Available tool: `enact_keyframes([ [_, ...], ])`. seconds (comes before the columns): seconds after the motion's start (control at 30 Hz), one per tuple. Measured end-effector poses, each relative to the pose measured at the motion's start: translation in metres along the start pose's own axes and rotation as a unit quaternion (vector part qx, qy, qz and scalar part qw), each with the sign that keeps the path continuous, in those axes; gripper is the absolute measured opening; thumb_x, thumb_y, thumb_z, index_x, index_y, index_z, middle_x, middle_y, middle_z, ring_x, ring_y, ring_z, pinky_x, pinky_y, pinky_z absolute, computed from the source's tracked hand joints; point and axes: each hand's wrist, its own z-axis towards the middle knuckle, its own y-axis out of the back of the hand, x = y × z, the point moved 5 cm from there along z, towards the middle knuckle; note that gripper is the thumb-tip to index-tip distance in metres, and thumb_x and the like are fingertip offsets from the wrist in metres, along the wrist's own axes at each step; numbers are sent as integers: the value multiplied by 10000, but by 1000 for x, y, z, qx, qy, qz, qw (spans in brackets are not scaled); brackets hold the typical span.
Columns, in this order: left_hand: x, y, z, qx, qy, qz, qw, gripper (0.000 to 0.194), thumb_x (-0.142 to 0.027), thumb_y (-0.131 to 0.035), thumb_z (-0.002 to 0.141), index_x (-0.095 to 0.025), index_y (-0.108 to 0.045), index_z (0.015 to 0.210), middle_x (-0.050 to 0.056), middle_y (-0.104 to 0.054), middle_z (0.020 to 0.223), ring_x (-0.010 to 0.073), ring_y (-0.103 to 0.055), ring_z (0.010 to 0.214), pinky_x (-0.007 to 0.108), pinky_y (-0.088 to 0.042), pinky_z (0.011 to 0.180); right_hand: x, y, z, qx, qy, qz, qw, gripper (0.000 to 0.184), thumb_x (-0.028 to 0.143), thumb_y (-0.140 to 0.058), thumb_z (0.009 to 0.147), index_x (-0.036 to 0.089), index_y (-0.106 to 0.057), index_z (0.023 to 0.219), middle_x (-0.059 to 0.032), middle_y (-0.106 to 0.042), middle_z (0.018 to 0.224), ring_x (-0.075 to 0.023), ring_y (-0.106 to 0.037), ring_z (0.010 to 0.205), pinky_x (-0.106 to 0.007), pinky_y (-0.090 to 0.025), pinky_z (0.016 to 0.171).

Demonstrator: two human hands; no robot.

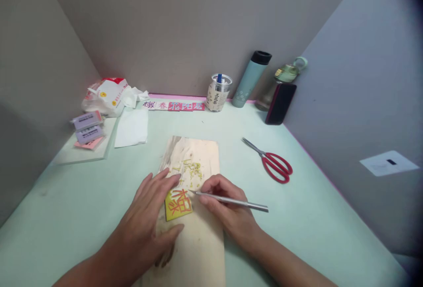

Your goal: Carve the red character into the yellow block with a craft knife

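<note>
A yellow carving block (170, 213) with a red-outlined character lies on a wooden board (205, 252). Part of its top surface is cut away near the upper edge. My left hand (145, 212) rests around the block's left side, fingers spread and thumb apart below it. In my right hand (228, 203) is a silver craft knife (238, 202), gripped like a pen. The blade tip points left, close to the block's upper right corner; whether it touches is too fine to tell. Yellow shavings (194, 170) are scattered on the board above the block.
Red-handled scissors (277, 167) lie right of the board. Behind stand a cup of pens (218, 95), a blue-green flask (251, 80), a green-lidded bottle (287, 73) and a phone (280, 103). Lettered tiles (180, 106), tissues (132, 128), a plastic bag (107, 95) and wrapped blocks (88, 127) sit back left.
</note>
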Motion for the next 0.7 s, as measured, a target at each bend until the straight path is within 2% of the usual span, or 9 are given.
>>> enact_keyframes([
  [0.13,2,-4,1,-11,3,-1,1000,575,-303,-554,948,-263,-314,1469,80,-521,1493,291,-381,1471,559,-206,1263,-1,-2,-2,-15,22,-21,999,163,315,-716,851,201,-613,799,23,-579,688,-133,-498,625,-249,-401,586],
  [0.3,0,-5,2,-38,8,-7,999,535,-271,-536,937,-245,-347,1437,103,-540,1454,301,-393,1459,563,-225,1253,1,-6,-11,-28,109,-104,988,132,261,-587,951,212,-561,830,10,-563,727,-142,-509,652,-259,-405,591],
  [0.43,0,-6,2,-43,-1,-4,999,540,-245,-535,925,-244,-355,1434,100,-541,1447,296,-400,1454,550,-238,1250,5,-14,-20,-12,197,-188,962,98,161,-549,952,223,-521,881,-12,-579,810,-149,-535,694,-272,-432,628],
  [0.7,-1,-7,3,-55,3,-7,998,537,-220,-527,919,-237,-354,1428,106,-549,1411,300,-405,1440,558,-239,1244,8,-25,-25,-36,310,-301,901,192,75,-523,942,246,-461,884,19,-530,730,-145,-505,621,-252,-391,555],
])
